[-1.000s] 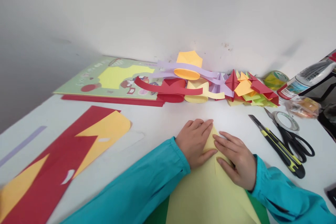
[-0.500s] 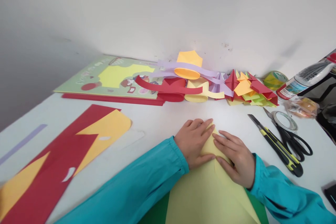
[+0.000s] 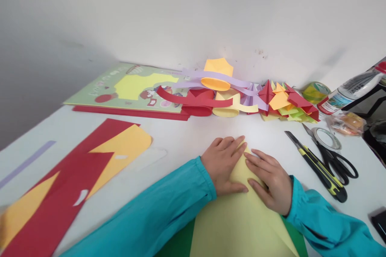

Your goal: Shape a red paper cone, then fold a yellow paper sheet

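Note:
A pale yellow paper sheet (image 3: 235,229), its far end folded to a point, lies in front of me over a green sheet (image 3: 297,235). My left hand (image 3: 224,165) lies flat on the left side of the point, fingers stretched out and thumb spread. On the right side of the fold rests my right hand (image 3: 270,178), fingers extended along the paper and thumb apart. Both hands press on the paper without gripping it. The paper directly beneath the palms is hidden.
Right of my hands lie a utility knife (image 3: 319,168), scissors (image 3: 334,162) and a tape roll (image 3: 327,138). Red paper (image 3: 69,184) with yellow pieces is on the left. Folded paper shapes (image 3: 282,100), a printed folder (image 3: 105,84) and a bottle (image 3: 350,90) stand along the wall.
My left thumb has moved slightly down the paper, a little further from the right thumb. Both hands otherwise stay in place, and the camera view has shifted very slightly.

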Demonstrator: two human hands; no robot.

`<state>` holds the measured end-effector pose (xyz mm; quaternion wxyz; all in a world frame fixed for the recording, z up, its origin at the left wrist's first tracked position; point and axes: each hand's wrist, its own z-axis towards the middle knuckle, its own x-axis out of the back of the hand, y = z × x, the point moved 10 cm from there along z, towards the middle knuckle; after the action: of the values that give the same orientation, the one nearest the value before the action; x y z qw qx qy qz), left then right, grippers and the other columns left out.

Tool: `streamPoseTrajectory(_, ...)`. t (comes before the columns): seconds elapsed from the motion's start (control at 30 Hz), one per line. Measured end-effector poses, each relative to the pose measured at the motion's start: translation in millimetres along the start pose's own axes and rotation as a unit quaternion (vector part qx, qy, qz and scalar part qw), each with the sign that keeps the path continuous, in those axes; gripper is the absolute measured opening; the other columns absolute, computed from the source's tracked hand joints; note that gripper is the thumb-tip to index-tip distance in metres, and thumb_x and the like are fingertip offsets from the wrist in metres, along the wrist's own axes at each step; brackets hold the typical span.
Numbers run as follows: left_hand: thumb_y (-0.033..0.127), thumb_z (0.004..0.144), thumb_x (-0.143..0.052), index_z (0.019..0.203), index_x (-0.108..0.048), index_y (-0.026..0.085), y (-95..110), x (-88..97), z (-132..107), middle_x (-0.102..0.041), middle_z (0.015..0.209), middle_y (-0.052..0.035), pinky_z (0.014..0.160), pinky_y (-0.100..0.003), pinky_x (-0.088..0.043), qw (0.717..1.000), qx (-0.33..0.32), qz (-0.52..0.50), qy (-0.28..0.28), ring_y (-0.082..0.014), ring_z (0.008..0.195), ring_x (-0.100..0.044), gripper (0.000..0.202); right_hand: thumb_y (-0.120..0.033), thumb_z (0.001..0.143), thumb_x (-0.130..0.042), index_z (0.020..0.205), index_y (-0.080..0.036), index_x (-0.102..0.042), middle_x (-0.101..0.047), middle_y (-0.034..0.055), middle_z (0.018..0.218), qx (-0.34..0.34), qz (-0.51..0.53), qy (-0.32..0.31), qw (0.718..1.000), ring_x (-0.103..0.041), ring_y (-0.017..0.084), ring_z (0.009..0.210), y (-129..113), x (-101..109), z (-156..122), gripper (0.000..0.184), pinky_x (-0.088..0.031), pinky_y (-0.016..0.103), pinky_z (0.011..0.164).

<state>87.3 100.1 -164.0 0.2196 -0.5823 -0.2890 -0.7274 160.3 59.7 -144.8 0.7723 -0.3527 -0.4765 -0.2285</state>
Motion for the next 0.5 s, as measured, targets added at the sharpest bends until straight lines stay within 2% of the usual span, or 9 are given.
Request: streamPoseTrajectory(0.5,0.084,0.063,-0.04,0.136,-0.039,0.007,5.8,-0.6,-2.1,-0.034,0.146,-0.0173,0.098,-0.047,-0.028,1.0,0.018,0.004,0.003,-0.036,0.123,-0.037,0.106,-0.022,0.084,-0.052,0.123,-0.01,-0.054,-0.051,0.0119,0.135,0.005,-0.008,-0.008,1.0,-0.036,0.03,0.131,-0.6,-1.8,-0.2,0.04,-0.044,0.047,0.1)
